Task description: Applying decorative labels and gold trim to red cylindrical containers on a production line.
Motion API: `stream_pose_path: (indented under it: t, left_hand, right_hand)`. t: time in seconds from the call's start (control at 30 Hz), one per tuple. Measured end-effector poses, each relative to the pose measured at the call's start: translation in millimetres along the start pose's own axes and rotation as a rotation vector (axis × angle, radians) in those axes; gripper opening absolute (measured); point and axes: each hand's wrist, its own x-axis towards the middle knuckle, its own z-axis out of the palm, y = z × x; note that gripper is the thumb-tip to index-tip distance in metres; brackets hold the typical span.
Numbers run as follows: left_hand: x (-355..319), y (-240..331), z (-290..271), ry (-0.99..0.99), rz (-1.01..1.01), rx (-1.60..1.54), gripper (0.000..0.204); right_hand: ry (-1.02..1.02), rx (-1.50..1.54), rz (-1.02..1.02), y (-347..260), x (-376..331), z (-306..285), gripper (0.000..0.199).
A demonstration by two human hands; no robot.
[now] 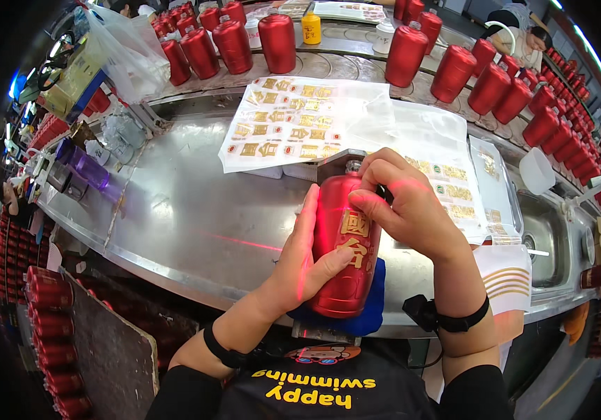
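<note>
A red bottle (pixel 333 280) with gold characters lies on its side on a blue pad (pixel 374 301) at the near edge of a steel worktable (pixel 195 217). My left hand (pixel 300 262) grips its left side, thumb across the lower body. My right hand (pixel 405 206) rests on the bottle's upper right, fingers pressing near the neck and the gold label. A thin red laser line crosses the table and my left hand.
Sheets of gold stickers (pixel 293 122) on clear film lie behind the bottle. Many red bottles (pixel 405 56) stand along a curved conveyor at the back and right. More red bottles (pixel 48 294) fill a crate at lower left. A sink (pixel 545 238) is at right. Another person (pixel 524 31) sits far right.
</note>
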Motion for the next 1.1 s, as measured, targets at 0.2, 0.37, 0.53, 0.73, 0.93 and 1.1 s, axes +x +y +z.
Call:
stream_pose_path:
  t: [0.2,0.37,0.53,0.73,0.93,1.1]
  left_hand:
    - [0,3,1,0.009,0.012,0.036,0.091]
    - [-1,2,3,0.026,0.010,-0.074,0.089]
    - [0,1,3,0.039,0.063,0.023,0.089]
    - [-2,2,2,0.007,-0.046,-0.068,0.092]
    - [6,1,-1,0.032,0.065,0.083,0.089]
    - [33,4,-8,0.171,0.050,0.184,0.068]
  right_hand:
    - [0.134,0.003,0.117,-1,-12,-1,0.016]
    - [0.174,0.124,0.244,-7,-56,10,0.051]
    - [0.106,0.163,0.299,-1,-81,32,0.078]
    - [0.101,0.382,0.376,2,-82,36,0.089]
    - [0.147,0.394,0.328,1,-82,41,0.098]
    - [0.121,0.391,0.359,-1,-83,41,0.098]
